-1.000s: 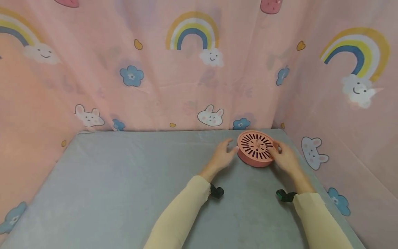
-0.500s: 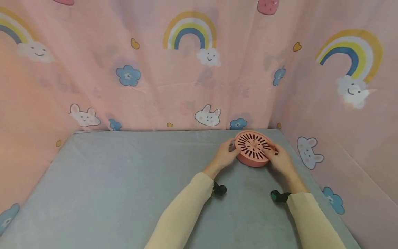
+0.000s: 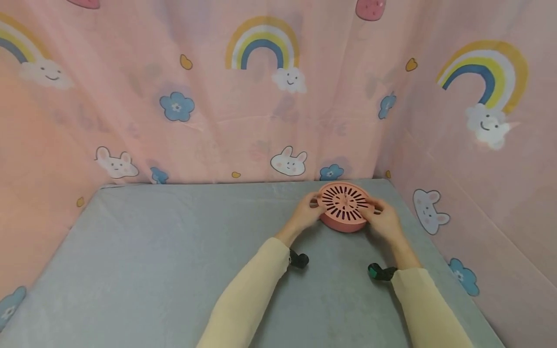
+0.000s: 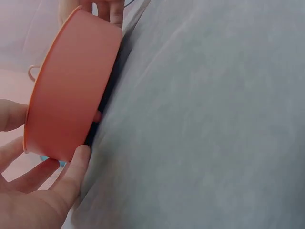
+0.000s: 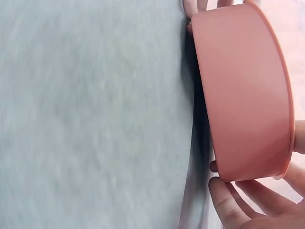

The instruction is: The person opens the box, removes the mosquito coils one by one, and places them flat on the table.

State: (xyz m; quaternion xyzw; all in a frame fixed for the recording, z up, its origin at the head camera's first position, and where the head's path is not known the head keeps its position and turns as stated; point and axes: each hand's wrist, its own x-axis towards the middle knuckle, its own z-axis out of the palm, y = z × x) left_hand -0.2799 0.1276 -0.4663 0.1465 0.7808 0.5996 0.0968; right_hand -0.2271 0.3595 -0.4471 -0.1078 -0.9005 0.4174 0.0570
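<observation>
- The left hand (image 3: pixel 306 212) is now joining the right hand (image 3: pixel 385 222), both gripping the round pink case (image 3: pixel 345 207), seemingly steadying it.
- The case is shifting leftward near the grey table's (image 3: pixel 174 261) far-right corner.

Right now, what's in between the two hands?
A round pink slotted case lies between the left hand and the right hand, held by both; the head view shows it.

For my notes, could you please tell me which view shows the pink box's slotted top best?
The head view, because it alone looks down onto the slotted top. Both wrist views see the pink box from the side: its upper rim edge-on, not the slots, plus a small loop in the left one.
</observation>
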